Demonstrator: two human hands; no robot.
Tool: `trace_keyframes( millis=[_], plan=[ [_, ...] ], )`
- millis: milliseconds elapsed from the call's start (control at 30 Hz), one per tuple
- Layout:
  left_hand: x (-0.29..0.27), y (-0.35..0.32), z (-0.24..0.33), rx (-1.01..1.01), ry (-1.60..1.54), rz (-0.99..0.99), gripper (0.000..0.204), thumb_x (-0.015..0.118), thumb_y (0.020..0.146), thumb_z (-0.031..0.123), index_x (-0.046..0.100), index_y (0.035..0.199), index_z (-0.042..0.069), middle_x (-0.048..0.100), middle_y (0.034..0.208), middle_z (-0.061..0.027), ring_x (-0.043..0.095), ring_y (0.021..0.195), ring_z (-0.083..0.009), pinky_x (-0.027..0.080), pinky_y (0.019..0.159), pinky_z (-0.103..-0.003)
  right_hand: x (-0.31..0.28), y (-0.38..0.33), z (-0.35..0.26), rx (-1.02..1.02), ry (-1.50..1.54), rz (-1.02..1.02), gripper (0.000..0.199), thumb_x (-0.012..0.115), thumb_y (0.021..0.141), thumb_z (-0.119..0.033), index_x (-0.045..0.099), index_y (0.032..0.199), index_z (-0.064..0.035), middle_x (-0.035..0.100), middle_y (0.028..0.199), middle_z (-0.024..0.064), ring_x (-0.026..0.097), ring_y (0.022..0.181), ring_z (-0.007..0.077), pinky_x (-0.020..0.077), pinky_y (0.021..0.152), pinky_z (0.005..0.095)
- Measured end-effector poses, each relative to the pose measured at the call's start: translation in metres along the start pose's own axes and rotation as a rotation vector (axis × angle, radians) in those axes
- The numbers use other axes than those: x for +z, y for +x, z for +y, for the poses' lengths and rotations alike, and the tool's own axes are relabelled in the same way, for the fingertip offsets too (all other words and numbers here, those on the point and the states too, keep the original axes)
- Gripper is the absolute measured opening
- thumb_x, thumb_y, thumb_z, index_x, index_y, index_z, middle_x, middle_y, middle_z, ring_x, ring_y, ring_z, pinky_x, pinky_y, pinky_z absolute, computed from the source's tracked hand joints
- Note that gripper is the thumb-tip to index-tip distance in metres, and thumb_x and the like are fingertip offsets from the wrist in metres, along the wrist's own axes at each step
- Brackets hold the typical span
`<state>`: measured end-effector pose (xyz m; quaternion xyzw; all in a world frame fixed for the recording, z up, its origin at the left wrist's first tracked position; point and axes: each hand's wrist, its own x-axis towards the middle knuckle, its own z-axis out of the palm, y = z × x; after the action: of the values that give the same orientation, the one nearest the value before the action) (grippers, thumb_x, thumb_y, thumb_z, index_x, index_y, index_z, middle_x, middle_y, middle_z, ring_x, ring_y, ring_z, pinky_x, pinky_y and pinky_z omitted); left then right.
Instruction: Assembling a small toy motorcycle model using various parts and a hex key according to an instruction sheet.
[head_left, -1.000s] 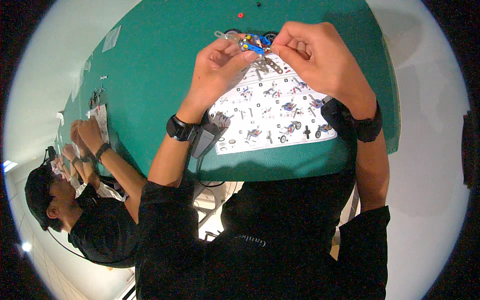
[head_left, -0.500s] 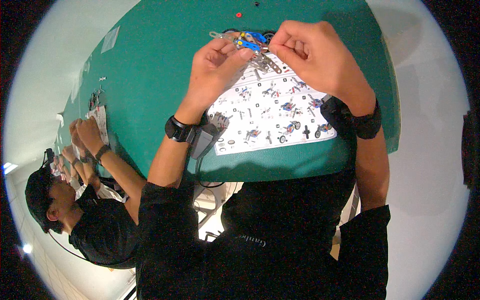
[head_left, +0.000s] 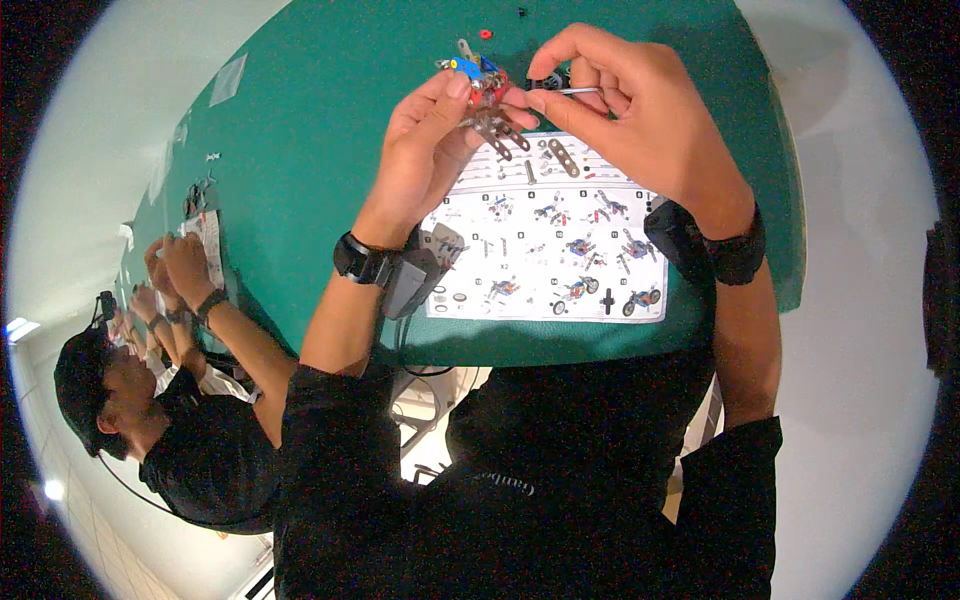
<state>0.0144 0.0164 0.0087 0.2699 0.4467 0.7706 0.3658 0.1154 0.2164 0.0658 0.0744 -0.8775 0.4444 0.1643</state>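
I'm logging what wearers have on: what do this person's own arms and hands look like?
The left hand and right hand are ungloved. A black wristband circles each wrist, with a dark boxy unit beside it. The short sleeves are black. A dark cable shows below the left unit; whether it attaches is unclear.

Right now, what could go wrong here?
The small model might slip, since the left hand holds it between thumb and fingers. The thin metal rod in the right hand is slender and could drop. The red piece lies loose on the green table and might get knocked away.
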Motion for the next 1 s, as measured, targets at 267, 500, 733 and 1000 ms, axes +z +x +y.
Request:
trace_keyframes(
  millis=[267, 500, 733, 1000],
  plan=[
    [0.007, -0.004, -0.005, -0.054, 0.002, 0.109, 0.032, 0.050, 0.104, 0.029, 0.061, 0.114, 0.000, 0.068, 0.104, -0.0093, 0.064, 0.091, -0.0148, 0.051, 0.080, -0.028, 0.006, 0.000, 0.004, -0.171, -0.136, 0.053, 0.021, 0.072, 0.084, -0.026, 0.065, 0.096, -0.0096, 0.062, 0.068, 0.0133, 0.062, 0.063, 0.0302, 0.0473, 0.055, 0.0397],
    [0.005, -0.004, -0.004, -0.089, -0.084, 0.101, 0.020, 0.055, 0.102, 0.021, 0.059, 0.112, 0.004, 0.068, 0.099, -0.0043, 0.067, 0.080, -0.0097, 0.057, 0.066, -0.022, 0.011, 0.001, 0.004, -0.102, -0.238, 0.072, 0.022, 0.071, 0.083, -0.027, 0.068, 0.093, -0.0084, 0.066, 0.075, 0.0149, 0.066, 0.072, 0.0336, 0.0514, 0.064, 0.0439],
    [0.016, -0.002, -0.002, -0.090, -0.004, 0.148, 0.021, 0.054, 0.103, 0.022, 0.058, 0.112, 0.004, 0.068, 0.096, -0.0039, 0.066, 0.075, -0.0075, 0.057, 0.061, -0.020, 0.019, 0.001, 0.007, -0.129, -0.305, 0.103, 0.022, 0.068, 0.084, -0.026, 0.069, 0.091, -0.0055, 0.068, 0.082, 0.0173, 0.066, 0.077, 0.0379, 0.0528, 0.070, 0.0467],
    [0.004, -0.003, -0.002, -0.119, 0.010, 0.070, 0.029, 0.056, 0.102, 0.026, 0.062, 0.113, 0.000, 0.068, 0.105, -0.0078, 0.067, 0.090, -0.0145, 0.057, 0.077, -0.027, 0.016, 0.002, 0.011, -0.126, -0.226, 0.017, 0.019, 0.067, 0.084, -0.024, 0.068, 0.090, -0.0055, 0.068, 0.079, 0.0172, 0.066, 0.075, 0.0378, 0.0526, 0.068, 0.0465]
  ],
)
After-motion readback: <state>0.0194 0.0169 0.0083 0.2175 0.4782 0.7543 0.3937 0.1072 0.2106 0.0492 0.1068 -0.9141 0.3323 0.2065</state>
